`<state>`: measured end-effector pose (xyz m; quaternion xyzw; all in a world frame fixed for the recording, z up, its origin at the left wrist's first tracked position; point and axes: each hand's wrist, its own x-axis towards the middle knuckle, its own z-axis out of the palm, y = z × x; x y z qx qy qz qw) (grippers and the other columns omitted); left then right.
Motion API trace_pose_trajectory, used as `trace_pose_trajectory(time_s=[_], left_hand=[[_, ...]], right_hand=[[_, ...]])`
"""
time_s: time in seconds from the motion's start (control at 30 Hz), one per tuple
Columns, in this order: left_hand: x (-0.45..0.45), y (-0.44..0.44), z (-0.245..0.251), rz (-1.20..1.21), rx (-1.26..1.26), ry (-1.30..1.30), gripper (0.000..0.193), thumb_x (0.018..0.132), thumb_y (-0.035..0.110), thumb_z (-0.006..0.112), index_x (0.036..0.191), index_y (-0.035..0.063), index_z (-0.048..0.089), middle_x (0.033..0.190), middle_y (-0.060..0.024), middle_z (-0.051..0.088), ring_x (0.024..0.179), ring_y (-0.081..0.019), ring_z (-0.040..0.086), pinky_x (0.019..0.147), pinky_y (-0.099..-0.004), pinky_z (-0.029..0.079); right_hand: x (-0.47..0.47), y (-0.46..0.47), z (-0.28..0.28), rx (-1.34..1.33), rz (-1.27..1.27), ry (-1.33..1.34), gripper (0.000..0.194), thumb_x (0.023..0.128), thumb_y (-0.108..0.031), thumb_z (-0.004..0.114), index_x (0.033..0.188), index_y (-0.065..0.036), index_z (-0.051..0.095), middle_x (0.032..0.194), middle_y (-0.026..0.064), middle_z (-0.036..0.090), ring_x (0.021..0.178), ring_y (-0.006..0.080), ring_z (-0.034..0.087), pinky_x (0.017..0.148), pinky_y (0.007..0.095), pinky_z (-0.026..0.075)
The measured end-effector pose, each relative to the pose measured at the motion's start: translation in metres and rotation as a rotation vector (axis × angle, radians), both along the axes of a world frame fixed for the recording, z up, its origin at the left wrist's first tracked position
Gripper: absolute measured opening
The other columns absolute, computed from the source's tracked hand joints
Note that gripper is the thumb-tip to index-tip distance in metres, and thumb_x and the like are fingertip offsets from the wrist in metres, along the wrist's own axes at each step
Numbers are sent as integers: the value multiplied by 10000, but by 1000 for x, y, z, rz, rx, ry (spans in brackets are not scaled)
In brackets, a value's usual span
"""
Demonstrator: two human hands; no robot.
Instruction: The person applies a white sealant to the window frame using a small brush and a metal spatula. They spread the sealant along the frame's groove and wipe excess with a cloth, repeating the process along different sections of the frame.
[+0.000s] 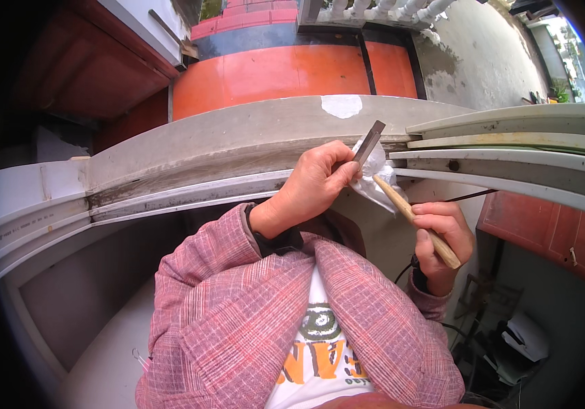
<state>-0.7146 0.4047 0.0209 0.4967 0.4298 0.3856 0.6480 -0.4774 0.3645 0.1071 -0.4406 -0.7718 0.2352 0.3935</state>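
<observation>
My left hand [318, 179] pinches a narrow, flat dark metal piece [370, 140] between thumb and forefinger. The piece points up and away over the window sill, and its exact kind cannot be told. Crumpled white thin material [376, 168], paper or plastic, lies just beyond and under my left fingertips. In my right hand [443, 237] is a round wooden stick [399, 202], slanted with its far end close to the metal piece and the white material. Whether that end touches them is unclear.
Before me runs a window sill [251, 115] with a dirty sliding track [195, 189]. White window sashes [507, 161] are stacked at right. Outside lies an orange tiled ledge [272, 69] with a white balustrade [374, 10]. A red cabinet [543, 230] stands at lower right.
</observation>
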Motion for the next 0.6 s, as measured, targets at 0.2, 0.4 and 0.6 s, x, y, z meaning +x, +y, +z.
trace_pose_trajectory(time_s=[0.2,0.4,0.6], left_hand=[[0,-2,0,33,115,171,98,1008,22,588,993,-47,656,976,-43,648,867,-104,607,783,-261,515],[-41,-17,22,203,345,221,108,989,-25,573,991,-52,678,1095,-90,663,918,-149,636,822,-284,522],[-110,-48,24,437,297,127,140,1044,28,553,1072,-59,659,1076,-91,646,897,-123,629,779,-265,536]], right_hand=[[-10,7,-15,-119,14,17,182,750,96,654,907,7,679,944,148,703,827,253,707,732,322,569],[-15,18,-25,-213,-6,-32,153,782,86,663,909,0,669,915,118,706,820,230,709,735,316,565],[-42,17,-16,-120,59,-165,95,812,72,653,892,21,655,861,134,656,762,237,670,688,308,525]])
